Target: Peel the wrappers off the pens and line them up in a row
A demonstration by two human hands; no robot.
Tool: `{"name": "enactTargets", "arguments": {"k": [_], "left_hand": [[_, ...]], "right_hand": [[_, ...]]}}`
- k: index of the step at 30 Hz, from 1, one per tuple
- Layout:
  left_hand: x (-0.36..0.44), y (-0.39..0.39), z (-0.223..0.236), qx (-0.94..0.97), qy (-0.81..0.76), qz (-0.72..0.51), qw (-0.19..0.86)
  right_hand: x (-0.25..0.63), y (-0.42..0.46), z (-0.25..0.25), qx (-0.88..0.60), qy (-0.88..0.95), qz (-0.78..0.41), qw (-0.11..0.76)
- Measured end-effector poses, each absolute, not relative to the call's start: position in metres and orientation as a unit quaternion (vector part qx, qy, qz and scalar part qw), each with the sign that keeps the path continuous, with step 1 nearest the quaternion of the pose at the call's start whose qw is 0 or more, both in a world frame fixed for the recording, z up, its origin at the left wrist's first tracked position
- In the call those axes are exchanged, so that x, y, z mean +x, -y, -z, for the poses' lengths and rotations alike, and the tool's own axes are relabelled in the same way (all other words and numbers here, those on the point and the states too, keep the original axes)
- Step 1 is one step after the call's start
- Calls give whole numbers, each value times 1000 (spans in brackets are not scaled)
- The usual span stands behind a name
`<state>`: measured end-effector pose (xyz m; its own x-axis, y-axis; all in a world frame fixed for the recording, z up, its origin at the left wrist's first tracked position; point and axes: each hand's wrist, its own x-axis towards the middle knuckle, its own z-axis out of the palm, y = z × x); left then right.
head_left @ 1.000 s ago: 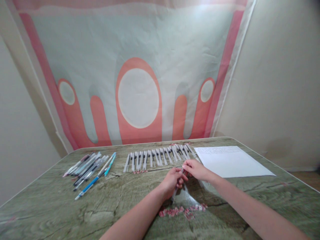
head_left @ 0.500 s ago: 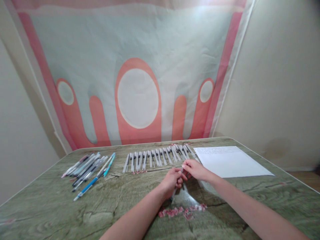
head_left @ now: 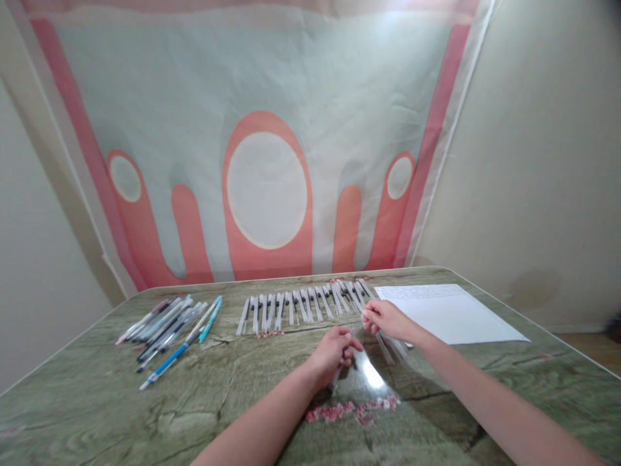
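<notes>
My left hand is closed around a pen whose lower end sticks out below the fist, just above the table. My right hand hovers a little to the right and further back, fingers pinched on a small pen part, likely a cap, too small to name surely. It is close to the right end of a row of several white pens laid side by side across the table. Clear pens lie under my right wrist.
A loose bunch of several pens, one blue and one teal, lies at the left. A white sheet of paper lies at the right. A pink and pale cloth backdrop hangs behind the table. Pink flower print marks the tabletop.
My hands were together at the pen's top; my right hand has now pulled away up and to the right, towards the row of pens. The left hand has stayed put.
</notes>
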<state>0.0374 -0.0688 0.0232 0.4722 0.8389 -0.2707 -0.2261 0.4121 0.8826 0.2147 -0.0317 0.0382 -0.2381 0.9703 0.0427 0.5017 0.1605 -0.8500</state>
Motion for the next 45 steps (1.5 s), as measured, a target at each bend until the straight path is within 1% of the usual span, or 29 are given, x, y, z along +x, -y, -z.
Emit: {"name": "enactTargets", "arguments": {"k": [5, 9, 14, 20, 28, 34, 40, 45], "left_hand": [[36, 67, -21, 410, -369, -356, 754], [36, 66, -20, 410, -370, -353, 756], [36, 67, -22, 410, -371, -349, 756], [37, 68, -24, 403, -375, -349, 758], [36, 68, -25, 407, -371, -349, 758], [37, 68, -24, 410, -382, -349, 751], [37, 68, -24, 406, -374, -349, 757], [37, 68, -24, 407, -372, -348, 758]], "right_hand": [[232, 29, -52, -548, 777, -149, 272], [231, 32, -55, -519, 817, -88, 234], [225, 39, -53, -470, 860, -65, 190], [225, 37, -45, -463, 869, -62, 164], [228, 35, -43, -463, 869, -54, 164], [231, 34, -45, -459, 867, -50, 189], [227, 31, -45, -398, 897, -60, 185], [226, 30, -43, -385, 903, -67, 178]]}}
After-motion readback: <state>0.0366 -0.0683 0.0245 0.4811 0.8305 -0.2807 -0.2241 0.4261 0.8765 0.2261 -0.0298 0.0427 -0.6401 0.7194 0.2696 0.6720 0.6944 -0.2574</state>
